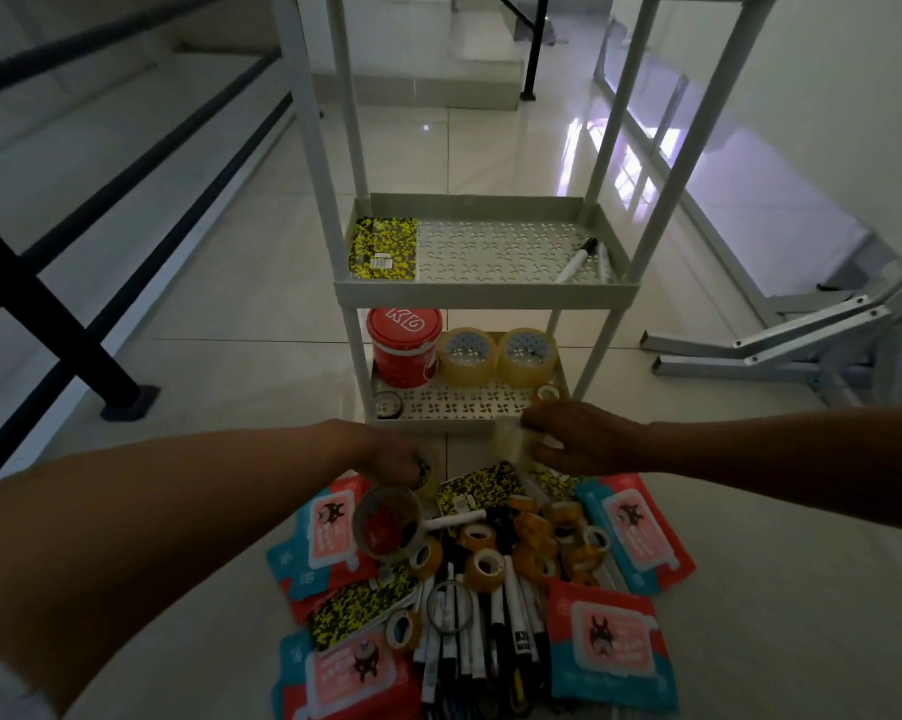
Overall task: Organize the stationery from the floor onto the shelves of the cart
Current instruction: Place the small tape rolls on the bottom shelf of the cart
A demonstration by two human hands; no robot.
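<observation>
A grey cart stands ahead; its lower shelf carries a red tub, two big clear tape rolls and two small rolls. The middle shelf has a yellow-black notebook and a marker. On the floor lies a pile of small tape rolls, markers, camo notebooks and red-blue packs. My left hand holds a wide clear tape roll above the pile. My right hand grips a blurred clear tape roll at the lower shelf's front edge.
A black railing runs along the left with its post foot on the tiles. Folded metal frames lie on the floor at the right. Glossy white tiles surround the cart.
</observation>
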